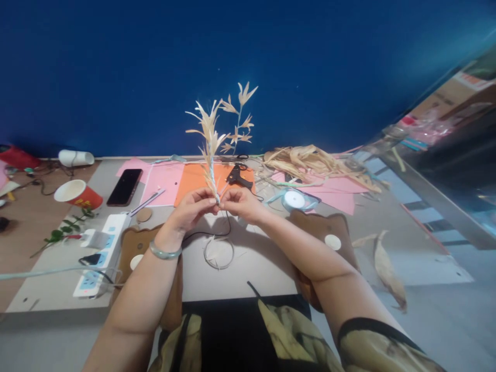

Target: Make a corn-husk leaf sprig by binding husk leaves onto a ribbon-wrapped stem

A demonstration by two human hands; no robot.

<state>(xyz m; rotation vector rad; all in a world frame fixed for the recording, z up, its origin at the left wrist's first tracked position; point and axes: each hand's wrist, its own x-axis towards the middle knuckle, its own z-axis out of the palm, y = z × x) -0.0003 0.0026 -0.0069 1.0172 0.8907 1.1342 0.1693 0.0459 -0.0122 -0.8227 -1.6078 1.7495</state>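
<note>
Pinched between the fingertips of my left hand (196, 206) is the lower end of a flower spray (211, 137) with pale, dry, pointed petals on a light-blue wrapped stem. It stands upright. My right hand (243, 204) pinches at the same stem end, its fingertips nearly meeting those of the left. Just behind rises a second spray (245, 97) with smaller star-shaped blooms; where its stem ends I cannot tell. A black glue gun (240, 178) lies beyond my right hand, on an orange sheet (188, 182). Below my hands is a thin ring (219, 253) on the table.
To the right are a ribbon roll (293, 200) and a heap of dry husks (310, 161). On the left are a phone (124, 187), a red paper cup (79, 194), a leafy sprig (65, 231) and a power strip (101, 258). Brown pads (321, 227) lie under my forearms.
</note>
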